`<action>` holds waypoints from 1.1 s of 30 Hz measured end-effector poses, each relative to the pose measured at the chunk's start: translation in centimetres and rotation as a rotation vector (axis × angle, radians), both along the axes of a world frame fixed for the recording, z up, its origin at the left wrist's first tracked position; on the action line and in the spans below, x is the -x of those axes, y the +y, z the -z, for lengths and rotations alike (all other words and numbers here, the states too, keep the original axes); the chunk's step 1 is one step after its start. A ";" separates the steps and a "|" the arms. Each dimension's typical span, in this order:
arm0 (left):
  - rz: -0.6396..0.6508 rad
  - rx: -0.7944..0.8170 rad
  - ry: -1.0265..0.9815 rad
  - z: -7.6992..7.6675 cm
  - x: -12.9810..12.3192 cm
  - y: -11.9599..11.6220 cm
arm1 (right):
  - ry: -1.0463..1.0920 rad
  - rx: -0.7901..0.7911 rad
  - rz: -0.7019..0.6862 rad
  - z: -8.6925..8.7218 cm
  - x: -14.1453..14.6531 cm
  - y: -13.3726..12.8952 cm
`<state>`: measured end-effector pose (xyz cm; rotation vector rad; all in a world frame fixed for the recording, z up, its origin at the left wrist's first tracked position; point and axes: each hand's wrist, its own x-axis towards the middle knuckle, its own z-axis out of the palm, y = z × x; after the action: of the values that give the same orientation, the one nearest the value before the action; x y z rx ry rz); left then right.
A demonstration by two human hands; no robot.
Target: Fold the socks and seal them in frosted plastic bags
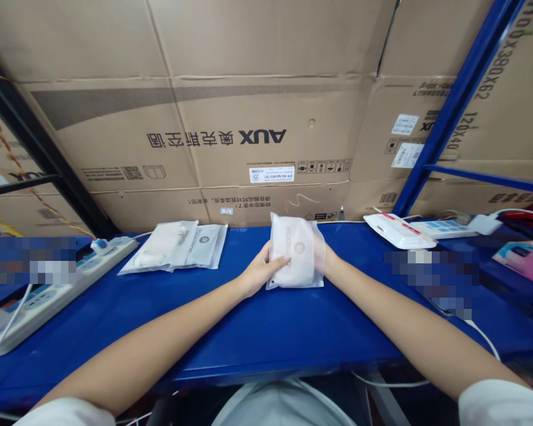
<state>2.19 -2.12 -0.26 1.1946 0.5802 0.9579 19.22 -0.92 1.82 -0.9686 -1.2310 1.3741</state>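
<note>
Frosted pouch: left hand clamped on edge; right hand behind or inside, grip unclear. Apparent step: pouch handling; next move calls for steady support.

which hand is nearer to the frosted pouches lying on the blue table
Left. The left hand is at the left edge of the held pouch, a gap to the right of the lying pouches; the right hand is at its right edge, farther away.
</note>
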 end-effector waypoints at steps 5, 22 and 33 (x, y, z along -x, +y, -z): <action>-0.104 0.147 -0.087 -0.3 -0.1 0.3 | 0.004 0.033 0.038 -0.9 -1.4 -0.6; -0.172 0.113 0.015 -0.7 0.2 0.0 | -0.047 0.084 -0.079 -0.9 -0.7 -1.1; -0.211 -0.015 0.154 -0.3 0.6 1.1 | -0.381 -0.127 0.129 0.4 -1.5 0.3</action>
<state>1.63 -1.04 0.02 1.2448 0.8356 1.0544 20.69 -0.60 1.41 -1.2340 -1.4882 1.0251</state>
